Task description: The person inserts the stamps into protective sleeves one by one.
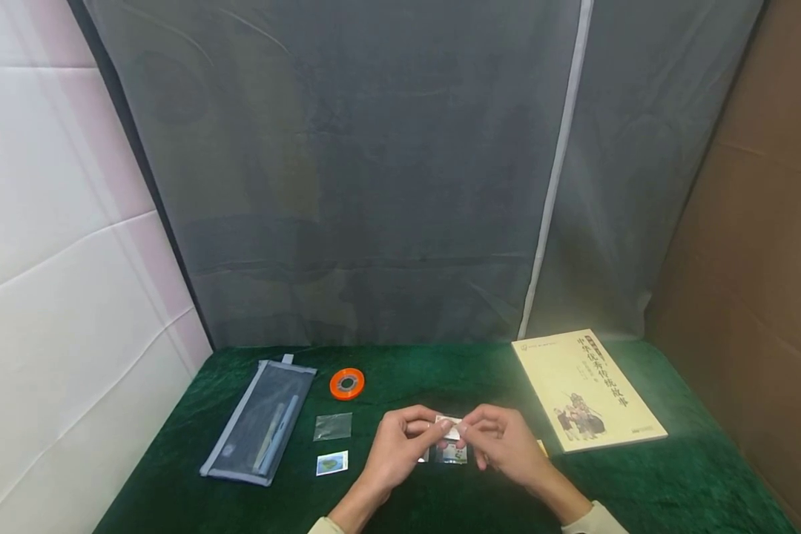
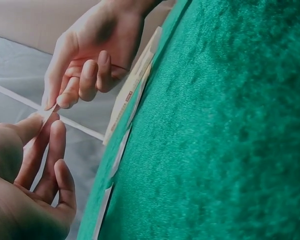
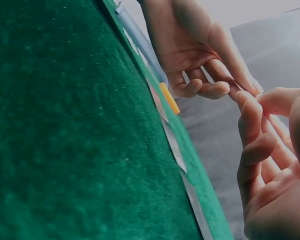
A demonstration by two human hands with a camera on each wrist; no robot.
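Between both hands, held above the table, is a small thin white piece of paper (image 1: 449,429). My left hand (image 1: 400,445) pinches its left side between thumb and forefinger. On the other side, the thumb and forefinger of my right hand (image 1: 505,447) pinch it too. The left wrist view shows the white piece (image 2: 48,116) nearly edge-on, with the fingertips of both hands almost meeting. Beneath the hands lies a small clear sleeve with a printed picture (image 1: 452,454), partly covered. What is printed on the held paper cannot be made out.
Left of the hands lie a small picture stamp (image 1: 331,463), a clear plastic sleeve (image 1: 333,427) and an orange tape roll (image 1: 337,385). Farther left is a blue-grey mesh zip pouch (image 1: 243,430) with pens inside. A cream book (image 1: 541,371) lies at the right on the green cloth (image 1: 694,475).
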